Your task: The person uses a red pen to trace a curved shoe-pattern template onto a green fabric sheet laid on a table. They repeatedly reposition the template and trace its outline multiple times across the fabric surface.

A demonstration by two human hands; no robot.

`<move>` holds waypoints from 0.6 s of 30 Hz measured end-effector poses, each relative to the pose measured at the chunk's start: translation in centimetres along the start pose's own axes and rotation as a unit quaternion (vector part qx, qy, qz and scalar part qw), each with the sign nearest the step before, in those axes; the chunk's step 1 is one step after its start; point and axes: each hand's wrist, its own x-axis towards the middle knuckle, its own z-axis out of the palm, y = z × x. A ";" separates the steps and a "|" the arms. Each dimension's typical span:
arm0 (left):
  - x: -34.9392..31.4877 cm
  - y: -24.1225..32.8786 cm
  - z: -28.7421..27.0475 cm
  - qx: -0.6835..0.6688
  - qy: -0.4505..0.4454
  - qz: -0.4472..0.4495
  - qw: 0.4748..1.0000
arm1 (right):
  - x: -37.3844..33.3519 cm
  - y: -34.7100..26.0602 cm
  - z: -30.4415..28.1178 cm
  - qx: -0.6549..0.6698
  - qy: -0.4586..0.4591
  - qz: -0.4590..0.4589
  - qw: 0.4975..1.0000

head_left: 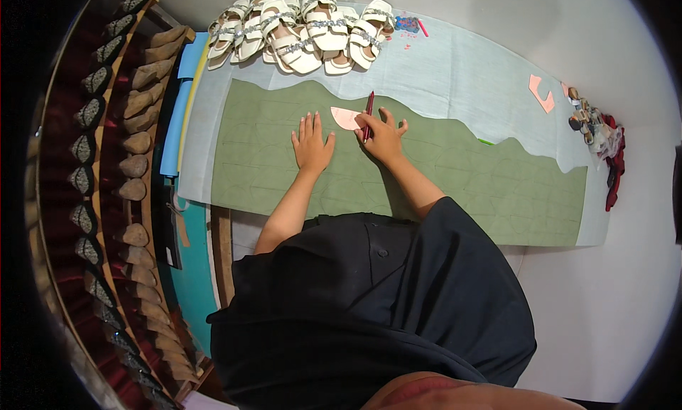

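A wide green sheet (pixel 426 176) with a wavy far edge lies across the table, faint curved outlines drawn over it. My left hand (pixel 311 144) rests flat on it, fingers stretched out, just left of a small pink half-round pattern piece (pixel 344 117). Between the fingers of my right hand (pixel 383 137) is a dark red pen (pixel 369 106), pointing away from me. Those fingers also touch the pattern piece's right end and partly cover it. Whether the pen's lower tip meets the sheet cannot be made out.
Several white sandals (pixel 298 37) are heaped at the far left of the pale table cover (pixel 483 83). A curved pink cutout (pixel 541 94) lies far right, near a cluster of small items (pixel 593 126). Racks of wooden shoe lasts (pixel 135 166) and dark shoes (pixel 83 179) stand left.
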 end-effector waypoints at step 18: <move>-1.4 4.0 0.7 -0.012 0.003 0.186 0.982 | 0.4 0.9 0.5 0.039 -0.008 0.013 0.999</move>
